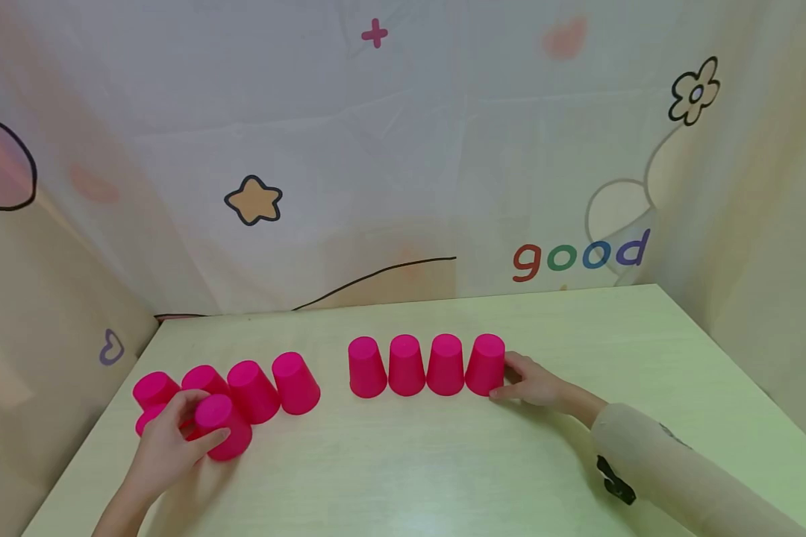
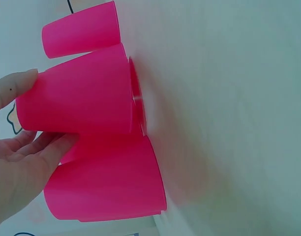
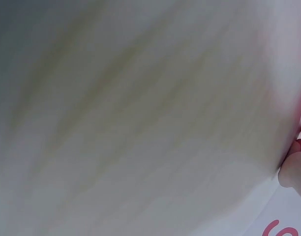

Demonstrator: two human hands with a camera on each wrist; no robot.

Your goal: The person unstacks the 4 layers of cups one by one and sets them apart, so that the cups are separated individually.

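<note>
With thumb and fingers on either side, my left hand (image 1: 168, 447) grips an upside-down pink cup (image 1: 223, 426) at the left of the table. The left wrist view shows the thumb on one side of this held cup (image 2: 76, 93) and the fingertips on the other, beside a neighbouring cup (image 2: 106, 182). My right hand (image 1: 533, 382) holds the rightmost pink cup (image 1: 486, 365) of the middle row, thumb at its base in front and fingers behind its right side. The right wrist view catches only part of this hand (image 3: 294, 169) and a sliver of cup.
Behind the left hand stands a row of several upside-down pink cups (image 1: 252, 392), with another cup (image 1: 148, 421) partly hidden by the hand. More pink cups (image 1: 406, 365) line up mid-table. A printed curtain (image 1: 403, 164) hangs along the table's (image 1: 403, 462) back and sides.
</note>
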